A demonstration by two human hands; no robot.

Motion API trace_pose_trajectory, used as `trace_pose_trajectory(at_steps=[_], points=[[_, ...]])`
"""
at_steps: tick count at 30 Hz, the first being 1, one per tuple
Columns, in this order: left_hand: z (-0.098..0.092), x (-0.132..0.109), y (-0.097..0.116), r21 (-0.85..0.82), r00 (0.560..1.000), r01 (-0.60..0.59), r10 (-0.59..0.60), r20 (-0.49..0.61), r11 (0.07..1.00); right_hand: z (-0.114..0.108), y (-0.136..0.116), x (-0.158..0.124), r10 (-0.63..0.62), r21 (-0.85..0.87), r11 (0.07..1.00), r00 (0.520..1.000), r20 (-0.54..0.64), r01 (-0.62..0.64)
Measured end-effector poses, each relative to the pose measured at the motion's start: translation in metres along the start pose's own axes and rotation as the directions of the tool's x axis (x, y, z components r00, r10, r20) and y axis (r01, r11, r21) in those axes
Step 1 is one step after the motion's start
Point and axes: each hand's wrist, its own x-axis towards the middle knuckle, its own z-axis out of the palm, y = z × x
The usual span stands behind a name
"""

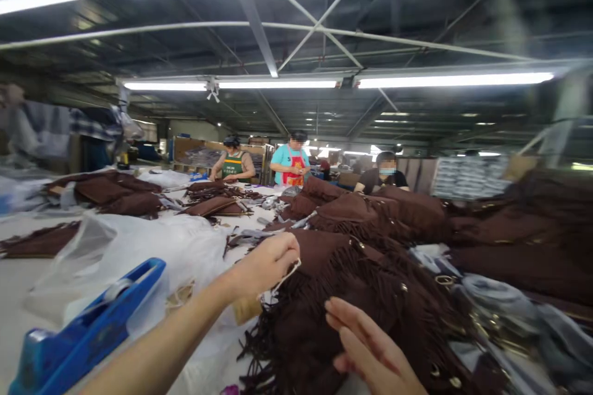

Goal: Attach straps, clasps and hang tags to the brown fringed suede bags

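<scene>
The left hand (269, 262) pinches a cord (292, 269) by a fringed brown bag (319, 321); whether it is fastened is unclear. The right hand (368, 345) is open, toward the worktop's (13, 287) near edge.

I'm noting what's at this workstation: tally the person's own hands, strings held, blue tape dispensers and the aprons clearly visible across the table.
Hands, left hand and right hand: 2
Pale string held in the left hand: 1
Blue tape dispenser: 1
Aprons, green apron and red apron: 2
Total: 6
</scene>
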Motion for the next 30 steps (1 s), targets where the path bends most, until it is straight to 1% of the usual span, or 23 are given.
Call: trace_pose_trajectory(at_steps=[1,2,3,4,5,7,9,11,12,13,14,15,16,17,19,20,22,24,26,28,30], points=[[0.014,-0.001,0.007,0.004,0.999,-0.023,0.023,0.028,1.000,0.009,0.000,0.003,-0.007,0.166,0.986,0.999,-0.038,0.014],[0.028,-0.002,0.013,0.008,0.997,-0.047,0.046,0.057,0.999,0.016,0.001,0.004,0.002,0.304,0.953,0.999,-0.039,0.010],[0.040,-0.004,0.017,0.012,0.994,-0.067,0.066,0.087,0.998,0.020,0.004,0.005,0.009,0.392,0.920,1.000,-0.025,0.001],[0.052,-0.006,0.020,0.016,0.990,-0.083,0.080,0.120,0.996,0.022,0.008,0.004,0.025,0.439,0.898,1.000,0.009,-0.026],[0.062,-0.008,0.022,0.016,0.984,-0.096,0.092,0.155,0.995,0.020,0.013,0.003,0.047,0.448,0.891,0.997,0.057,-0.067],[0.076,-0.011,0.021,-0.002,0.971,-0.118,0.116,0.209,0.993,0.008,0.021,-0.005,0.104,0.381,0.913,0.987,0.125,-0.145],[0.084,-0.016,0.014,-0.026,0.970,-0.094,0.097,0.224,0.995,-0.015,0.023,-0.015,0.154,0.251,0.950,0.979,0.132,-0.184],[0.088,-0.024,0.002,-0.039,0.969,0.007,0.003,0.249,0.999,-0.041,0.020,-0.026,0.158,0.085,0.983,0.986,0.058,-0.163],[0.090,-0.030,-0.005,-0.034,0.956,0.075,-0.063,0.286,0.997,-0.054,0.019,-0.031,0.147,-0.008,0.989,0.989,0.003,-0.147],[0.092,-0.038,-0.012,-0.020,0.933,0.139,-0.125,0.337,0.990,-0.065,0.018,-0.035,0.138,-0.089,0.986,0.990,-0.043,-0.141],[0.095,-0.048,-0.018,0.007,0.904,0.186,-0.174,0.390,0.982,-0.075,0.019,-0.039,0.138,-0.144,0.979,0.988,-0.065,-0.146],[0.098,-0.058,-0.024,0.041,0.881,0.212,-0.209,0.425,0.976,-0.081,0.021,-0.042,0.156,-0.168,0.972,0.986,-0.061,-0.164],[0.102,-0.069,-0.028,0.081,0.869,0.219,-0.232,0.436,0.972,-0.085,0.025,-0.044,0.184,-0.172,0.967,0.982,-0.031,-0.187],[0.106,-0.080,-0.031,0.119,0.872,0.215,-0.246,0.424,0.969,-0.085,0.031,-0.045,0.213,-0.164,0.964,0.977,0.015,-0.208],[0.117,-0.099,-0.033,0.187,0.900,0.199,-0.255,0.354,0.962,-0.079,0.041,-0.047,0.257,-0.182,0.955,0.960,0.111,-0.234],[0.122,-0.106,-0.033,0.216,0.912,0.197,-0.259,0.318,0.956,-0.073,0.045,-0.047,0.257,-0.230,0.948,0.954,0.153,-0.218],[0.130,-0.115,-0.032,0.265,0.920,0.210,-0.282,0.272,0.941,-0.059,0.049,-0.048,0.225,-0.362,0.923,0.946,0.232,-0.130],[0.135,-0.119,-0.034,0.287,0.920,0.226,-0.301,0.252,0.931,-0.045,0.047,-0.049,0.196,-0.484,0.875,0.930,0.312,-0.022],[0.138,-0.120,-0.037,0.266,0.923,0.226,-0.294,0.250,0.937,-0.032,0.043,-0.050,0.193,-0.549,0.834,0.905,0.379,0.052],[0.139,-0.121,-0.041,0.219,0.933,0.222,-0.272,0.234,0.950,-0.021,0.044,-0.049,0.198,-0.596,0.799,0.901,0.387,0.081],[0.139,-0.122,-0.043,0.155,0.945,0.227,-0.257,0.205,0.961,-0.012,0.048,-0.044,0.181,-0.633,0.771,0.927,0.328,0.074]])
